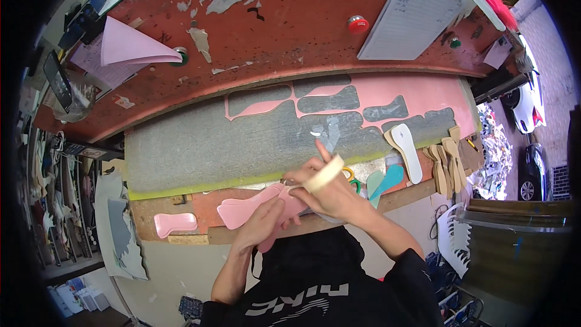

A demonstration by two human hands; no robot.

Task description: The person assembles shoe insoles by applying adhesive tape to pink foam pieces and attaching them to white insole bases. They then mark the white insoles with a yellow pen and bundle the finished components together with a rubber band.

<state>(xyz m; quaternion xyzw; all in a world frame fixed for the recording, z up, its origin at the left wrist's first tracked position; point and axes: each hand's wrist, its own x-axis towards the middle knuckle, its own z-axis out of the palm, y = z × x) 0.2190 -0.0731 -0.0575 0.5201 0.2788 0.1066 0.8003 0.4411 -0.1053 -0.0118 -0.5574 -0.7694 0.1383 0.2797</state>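
Several pink insole-shaped pieces lie fanned in a stack at the front edge of the worktable. My left hand is closed around part of this stack, with its fingers partly hidden beneath. Over the stack's right end, my right hand pinches the pink pieces between thumb and fingers, one finger pointing up. A cream roll of tape encircles the right hand. One more pink insole piece rests by itself to the left.
A cut-out pink sheet covers the grey cutting bed. Right of my hands are scissors, a teal insole, a white insole and several tan insole shapes. A red machine beam spans the back.
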